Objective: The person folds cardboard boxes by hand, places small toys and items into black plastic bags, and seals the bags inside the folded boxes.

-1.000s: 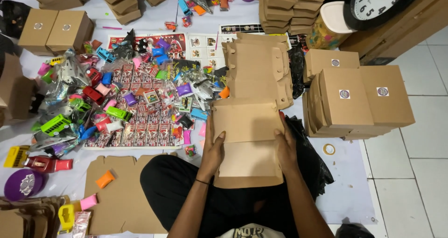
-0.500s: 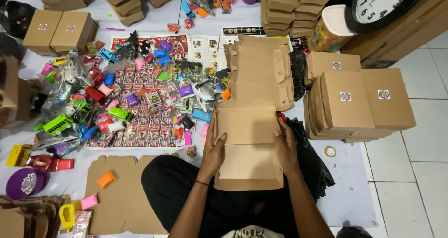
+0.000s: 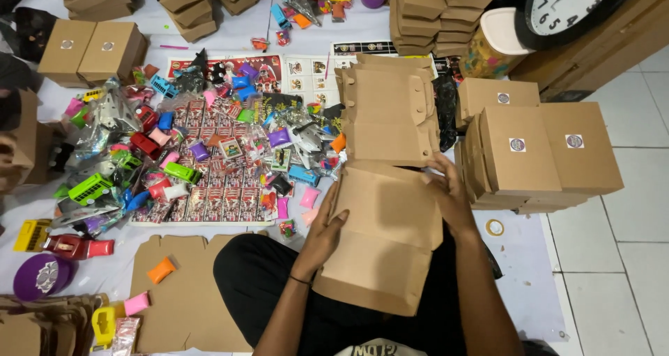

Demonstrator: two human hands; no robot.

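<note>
Cardboard box (image 3: 380,241) (half-folded) — long axis toward stack | both hands' fingers grip sides

Cardboard box (image 3: 383,241) tilted; left hand (image 3: 322,239) slid lower.

Landmark: heap of small toys (image 3: 209,154) on the floor.
Right of heap: stack of flat cardboard sheets (image 3: 387,112), then closed brown boxes (image 3: 536,154).
Far right, above: wall clock (image 3: 568,7).
Below left: purple lid (image 3: 43,276).
</note>
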